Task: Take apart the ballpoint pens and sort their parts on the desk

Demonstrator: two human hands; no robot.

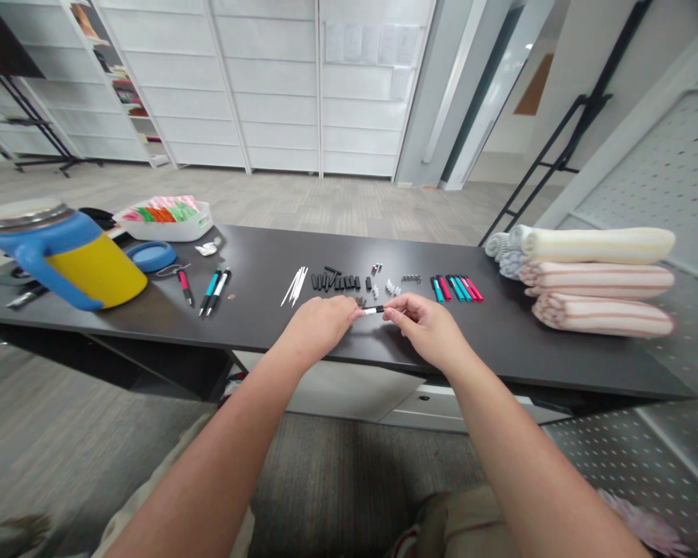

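My left hand (pixel 324 325) and my right hand (pixel 422 325) meet above the dark table, both closed on a white pen barrel with a black part (pixel 374 310). The left fingers pinch its left end and the right fingers its black end. Just beyond my hands lie several black pen parts (pixel 334 280), small clear pieces (pixel 392 287) and metal springs (pixel 411 278). White refill sticks (pixel 295 286) are to the left. On the right, teal and pink pen barrels (pixel 457 288) are lined up. Assembled pens (pixel 215 292) rest farther left.
A blue and yellow mug (pixel 101 260), a blue lid (pixel 151 256) and a white basket of coloured packets (pixel 166 221) stand on the left. Rolled towels (pixel 602 279) are stacked at the right end. The table's front edge (pixel 488 374) runs beneath my forearms.
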